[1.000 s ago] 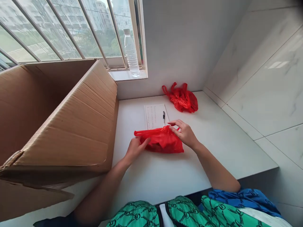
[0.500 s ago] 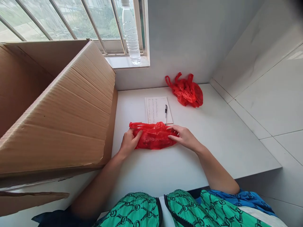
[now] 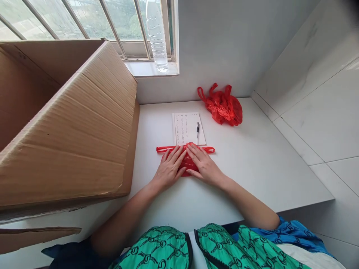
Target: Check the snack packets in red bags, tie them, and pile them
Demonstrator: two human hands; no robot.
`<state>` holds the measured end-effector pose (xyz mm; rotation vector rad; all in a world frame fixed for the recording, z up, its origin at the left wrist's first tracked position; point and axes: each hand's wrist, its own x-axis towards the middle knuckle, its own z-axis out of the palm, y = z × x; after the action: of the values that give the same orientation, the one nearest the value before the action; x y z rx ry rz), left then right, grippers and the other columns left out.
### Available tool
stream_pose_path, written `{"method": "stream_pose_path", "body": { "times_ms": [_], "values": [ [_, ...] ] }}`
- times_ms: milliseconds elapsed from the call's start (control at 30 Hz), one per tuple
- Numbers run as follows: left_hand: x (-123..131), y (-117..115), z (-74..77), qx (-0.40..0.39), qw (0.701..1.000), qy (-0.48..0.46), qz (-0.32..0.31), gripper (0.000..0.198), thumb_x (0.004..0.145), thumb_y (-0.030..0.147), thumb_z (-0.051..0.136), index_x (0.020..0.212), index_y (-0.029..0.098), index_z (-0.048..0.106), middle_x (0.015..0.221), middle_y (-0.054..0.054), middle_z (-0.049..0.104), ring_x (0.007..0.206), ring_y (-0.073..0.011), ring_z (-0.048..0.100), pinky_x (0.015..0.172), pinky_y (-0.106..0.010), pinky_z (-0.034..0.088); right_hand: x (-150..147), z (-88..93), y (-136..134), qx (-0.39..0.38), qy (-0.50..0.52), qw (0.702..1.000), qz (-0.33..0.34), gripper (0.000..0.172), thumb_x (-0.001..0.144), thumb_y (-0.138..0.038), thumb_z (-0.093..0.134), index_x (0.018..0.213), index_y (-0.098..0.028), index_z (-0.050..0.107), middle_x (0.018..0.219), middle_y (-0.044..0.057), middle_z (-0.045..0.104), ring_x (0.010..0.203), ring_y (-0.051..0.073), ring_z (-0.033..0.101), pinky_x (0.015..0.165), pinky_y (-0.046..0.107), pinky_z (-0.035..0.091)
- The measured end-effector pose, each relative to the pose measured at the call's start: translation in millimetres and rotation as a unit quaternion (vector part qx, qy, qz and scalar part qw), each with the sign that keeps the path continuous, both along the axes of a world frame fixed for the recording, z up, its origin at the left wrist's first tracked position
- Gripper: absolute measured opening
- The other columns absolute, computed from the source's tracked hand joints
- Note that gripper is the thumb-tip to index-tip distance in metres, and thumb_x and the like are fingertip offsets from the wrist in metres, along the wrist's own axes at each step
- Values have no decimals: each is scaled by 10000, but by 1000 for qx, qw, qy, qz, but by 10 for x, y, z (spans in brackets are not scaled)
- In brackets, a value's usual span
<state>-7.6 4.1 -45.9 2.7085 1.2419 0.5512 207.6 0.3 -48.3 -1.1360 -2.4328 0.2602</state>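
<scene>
Flat on the white tabletop lies a red plastic bag (image 3: pixel 188 163), its two handle loops stretched out left and right along its far edge. My left hand (image 3: pixel 169 166) rests palm down on the bag's left part, fingers extended. On the right part lies my right hand (image 3: pixel 204 164), also palm down with fingers stretched out. The fingertips of both hands nearly meet over the middle. Most of the bag is hidden beneath them. Just beyond it is a sheet of paper with handwriting (image 3: pixel 183 127), with a pen (image 3: pixel 198 129) lying on it.
A large open cardboard box (image 3: pixel 84 138) takes up the left side. Toward the back wall sits a crumpled heap of red plastic bags (image 3: pixel 224 106). A clear water bottle (image 3: pixel 157 41) stands on the window sill (image 3: pixel 148 69). The white table (image 3: pixel 260 160) ends near a tiled wall at right.
Both hands have gone from gripping the bag's two ends to lying flat on top of it, closer together. The bag is flatter, with its handle loops now spread out to the sides.
</scene>
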Motion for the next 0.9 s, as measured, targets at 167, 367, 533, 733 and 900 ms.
{"method": "stream_pose_path", "body": {
  "times_ms": [167, 367, 533, 733, 900],
  "values": [
    [-20, -11, -134, 0, 998, 62, -2, 623, 1010, 392, 395, 1563, 165, 218, 1615, -94, 227, 1509, -262, 172, 1231, -484, 131, -70, -163, -29, 3, -50, 999, -2, 741, 971, -468, 482, 1568, -118, 215, 1596, 167, 278, 1498, 289, 220, 1215, 535, 224],
    [-21, -32, -158, 9, 998, 67, -5, 611, 1006, 374, 408, 1553, 154, 248, 1606, -98, 249, 1502, -262, 199, 1222, -492, 165, -96, -183, -50, -5, -65, 998, -10, 718, 974, -474, 468, 1548, -89, 269, 1597, 158, 275, 1498, 286, 223, 1217, 521, 237],
    [-30, -10, -124, -14, 999, 42, -16, 601, 996, 386, 439, 1537, 171, 293, 1592, -109, 297, 1488, -280, 239, 1207, -507, 207, -80, -144, -41, -31, -41, 999, -2, 724, 952, -461, 523, 1538, -99, 298, 1592, 167, 288, 1490, 295, 247, 1210, 533, 243],
    [-156, 48, 113, -27, 992, -101, 72, 431, 988, 363, 469, 1401, 243, 492, 1463, -95, 482, 1319, -263, 473, 1102, -448, 392, 127, 135, 32, -77, 116, 990, -18, 527, 972, -418, 514, 1457, -223, 450, 1425, 109, 550, 1333, 268, 495, 1099, 472, 428],
    [-316, 159, 128, -43, 971, -148, 181, 390, 974, 366, 489, 1334, 223, 540, 1333, -89, 560, 1226, -260, 521, 1041, -435, 438, 362, 264, 113, -104, 185, 964, -162, 293, 984, -402, 482, 1152, -265, 680, 1081, 62, 715, 884, 215, 682, 798, 362, 552]
  ]
}}
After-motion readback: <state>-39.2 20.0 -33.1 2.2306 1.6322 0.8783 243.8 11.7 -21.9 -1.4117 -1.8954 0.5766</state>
